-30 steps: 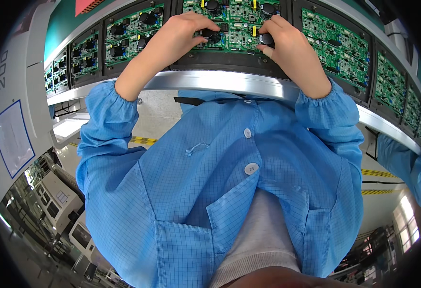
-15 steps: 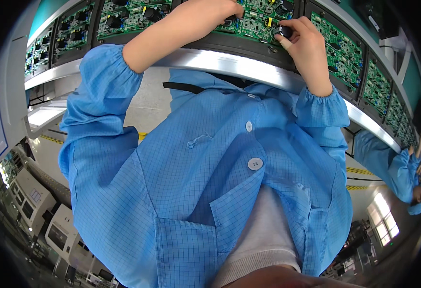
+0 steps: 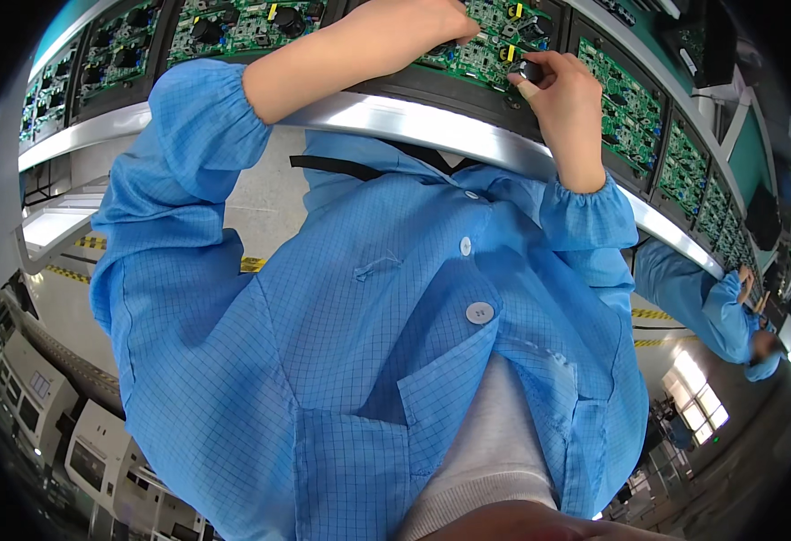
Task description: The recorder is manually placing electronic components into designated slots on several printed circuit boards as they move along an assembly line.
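My right hand (image 3: pixel 568 104) pinches a black cylindrical capacitor (image 3: pixel 528 71) with a paler end between thumb and fingers. It is held at the near right part of a green circuit board (image 3: pixel 467 59), beside a small yellow component (image 3: pixel 508 53). I cannot tell whether the capacitor touches the board. My left hand (image 3: pixel 436 22) reaches over the same board from the left, its fingers curled together and pointing down at the components. What those fingertips hold, if anything, is hidden. The board lies in a black carrier tray (image 3: pixel 404 84).
More populated green boards (image 3: pixel 625 104) sit in black trays to the right and left. A shiny metal rail (image 3: pixel 413 115) runs along the near edge, between the trays and my body. Farther right, another person in blue (image 3: pixel 715 307) has their hands at the same line.
My left fingertips have moved slightly right across the board, closer to the yellow component. The right hand still holds the capacitor and has shifted slightly. The whole view has tilted a little.
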